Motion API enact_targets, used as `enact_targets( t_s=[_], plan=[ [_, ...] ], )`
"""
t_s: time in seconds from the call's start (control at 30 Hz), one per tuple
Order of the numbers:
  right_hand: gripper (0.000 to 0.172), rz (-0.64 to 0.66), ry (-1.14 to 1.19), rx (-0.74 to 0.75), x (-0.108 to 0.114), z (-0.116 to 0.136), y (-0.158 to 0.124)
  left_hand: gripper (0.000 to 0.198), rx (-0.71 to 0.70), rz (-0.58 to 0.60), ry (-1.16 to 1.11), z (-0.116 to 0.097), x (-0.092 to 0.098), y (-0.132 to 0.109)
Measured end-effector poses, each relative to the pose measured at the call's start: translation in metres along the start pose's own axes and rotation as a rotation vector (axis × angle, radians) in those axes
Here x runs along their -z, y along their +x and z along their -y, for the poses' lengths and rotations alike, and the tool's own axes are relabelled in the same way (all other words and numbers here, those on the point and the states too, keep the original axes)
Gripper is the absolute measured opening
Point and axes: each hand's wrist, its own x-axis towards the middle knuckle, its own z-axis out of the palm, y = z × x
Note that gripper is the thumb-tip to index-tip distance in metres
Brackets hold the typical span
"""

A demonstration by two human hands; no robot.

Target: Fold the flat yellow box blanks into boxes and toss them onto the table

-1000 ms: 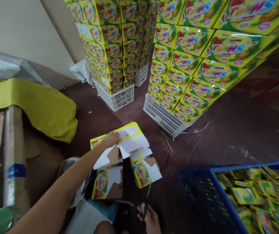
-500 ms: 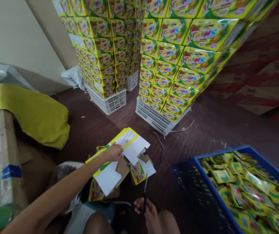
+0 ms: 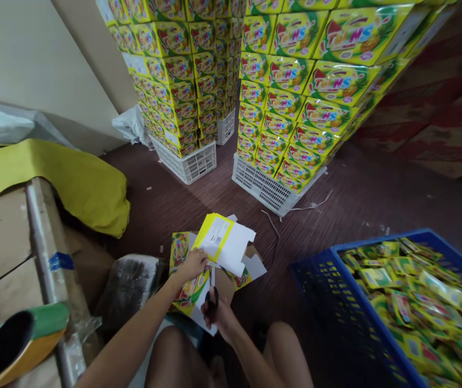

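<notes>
My left hand is closed on the near edge of a bundle of flattened cartons, white and yellow with a printed label. In my right hand is a pair of scissors with black handles, fingers wrapped round them. Their blades point away from me, just under the bundle's near edge; whether they touch it I cannot tell. Beneath lie more flat printed cartons, yellow and green with fruit pictures, with brown and white flaps showing.
A blue crate full of small yellow packets stands at right. Tall stacks of printed boxes rest on white crates ahead. At left are a yellow cloth, brown cartons and a tape roll.
My right hand has brought the scissors up and left to the carton bundle, beside my left hand. The bundle has turned slightly, and the view has shifted a little.
</notes>
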Motion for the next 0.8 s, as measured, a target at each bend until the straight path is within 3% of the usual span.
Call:
enact_targets(
  t_s=[0.23,0.57,0.8],
  plan=[
    [0.063,-0.028,-0.045,0.067,-0.002,-0.004,0.0,0.023,0.024,0.036,-0.106,0.003,0.0,0.005],
    [0.068,-0.181,-0.1,0.142,-0.015,-0.021,0.017,0.023,0.043,-0.007,-0.157,0.002,-0.002,0.0],
    [0.069,-0.22,-0.079,0.159,-0.027,-0.014,0.022,0.024,0.027,-0.025,-0.168,-0.002,-0.005,-0.005]
  ],
)
